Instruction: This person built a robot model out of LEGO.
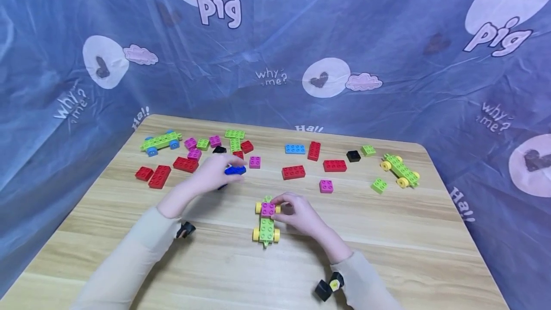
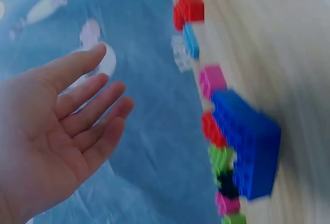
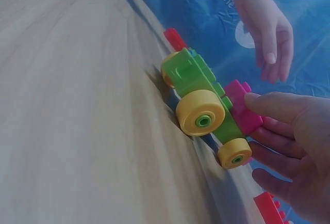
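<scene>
We note right hand (image 1: 301, 215) pinching pink brick (image 1: 268, 209) atop green wheeled chassis (image 1: 266, 227); left hand (image 1: 215, 172) fingers released, hovering beside blue brick (image 1: 235, 170).

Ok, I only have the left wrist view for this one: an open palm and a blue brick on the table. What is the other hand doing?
Observer: The right hand holds a pink brick between thumb and fingers. The brick sits on top of a green car with yellow wheels.
Operator: Is that car lifted?
Observer: No. In the right wrist view its wheels rest on the table.
Operator: Are there any other cars out?
Observer: Two more, both green: a blue-wheeled car at the far left and a yellow-wheeled car at the far right.
</scene>
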Demonstrator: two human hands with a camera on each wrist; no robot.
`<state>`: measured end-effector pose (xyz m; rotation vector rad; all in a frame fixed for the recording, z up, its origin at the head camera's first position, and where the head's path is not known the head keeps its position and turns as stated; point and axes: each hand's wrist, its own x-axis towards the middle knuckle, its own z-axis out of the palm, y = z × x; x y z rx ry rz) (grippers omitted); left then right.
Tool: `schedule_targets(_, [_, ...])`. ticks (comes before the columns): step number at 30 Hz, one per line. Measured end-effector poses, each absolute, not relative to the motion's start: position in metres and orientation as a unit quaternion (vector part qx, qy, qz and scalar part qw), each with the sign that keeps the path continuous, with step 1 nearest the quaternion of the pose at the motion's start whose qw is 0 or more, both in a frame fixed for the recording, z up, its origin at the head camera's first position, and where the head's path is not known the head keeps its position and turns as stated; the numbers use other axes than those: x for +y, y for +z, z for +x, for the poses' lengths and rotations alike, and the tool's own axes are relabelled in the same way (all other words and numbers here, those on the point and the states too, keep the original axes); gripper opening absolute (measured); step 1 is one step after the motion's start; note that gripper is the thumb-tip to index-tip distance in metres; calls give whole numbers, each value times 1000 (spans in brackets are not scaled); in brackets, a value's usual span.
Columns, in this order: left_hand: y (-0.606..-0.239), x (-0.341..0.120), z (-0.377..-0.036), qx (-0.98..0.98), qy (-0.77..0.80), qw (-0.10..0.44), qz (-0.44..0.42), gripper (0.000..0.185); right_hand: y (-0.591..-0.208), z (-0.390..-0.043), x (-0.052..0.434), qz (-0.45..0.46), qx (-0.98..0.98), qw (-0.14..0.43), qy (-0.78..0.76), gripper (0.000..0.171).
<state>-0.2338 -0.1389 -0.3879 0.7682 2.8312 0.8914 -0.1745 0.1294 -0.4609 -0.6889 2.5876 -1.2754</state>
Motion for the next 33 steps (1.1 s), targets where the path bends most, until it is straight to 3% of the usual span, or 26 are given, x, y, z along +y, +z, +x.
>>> schedule_targets(11, [-397,-175,-286,941,297,-14,161,51,-460,-174,129,-217,871,97,-430,30])
schedule_targets(20, [-422,-182,-318,949,269,8,163,72,-461,-173,128,-214,870,97,-432,30])
schedule_targets(33, [-435,-181,-345,957,216,41,187,78,-465,-172,128,-219,870,87,-434,30])
